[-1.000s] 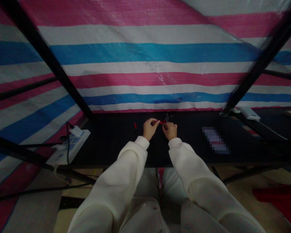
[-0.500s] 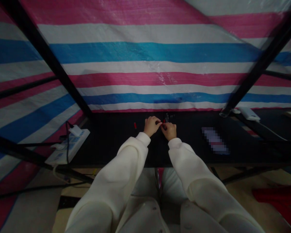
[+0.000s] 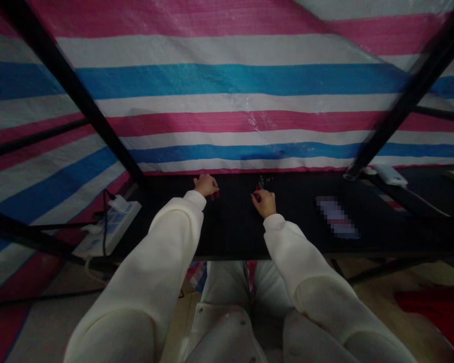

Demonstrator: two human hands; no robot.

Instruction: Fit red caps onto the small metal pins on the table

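Over the left half of the black table [image 3: 230, 229], my left hand [image 3: 205, 185] pinches a small red piece [image 3: 218, 192] at its fingertips. Right beside it another small red piece [image 3: 212, 197] lies on the tabletop. My right hand [image 3: 265, 203] rests low over the table with its thumb and fingers closed together; whatever may be between them is too small and dark to make out. Just beyond its fingers are a red piece [image 3: 257, 187] and a cluster of small greyish pieces [image 3: 261, 180]. The exact kind of these small parts does not show.
A phone with a blurred screen [image 3: 336, 218] lies to the right. On the left edge sits a white power strip [image 3: 124, 219] with a plug and cables. A white device [image 3: 389, 175] with a cord is at the far right. Black frame posts [image 3: 404, 108] flank the striped tarpaulin [image 3: 227, 80].
My left hand has moved left, away from my right hand, to beside the red piece on the table, with a small red piece at its fingertips. My right hand has barely moved.
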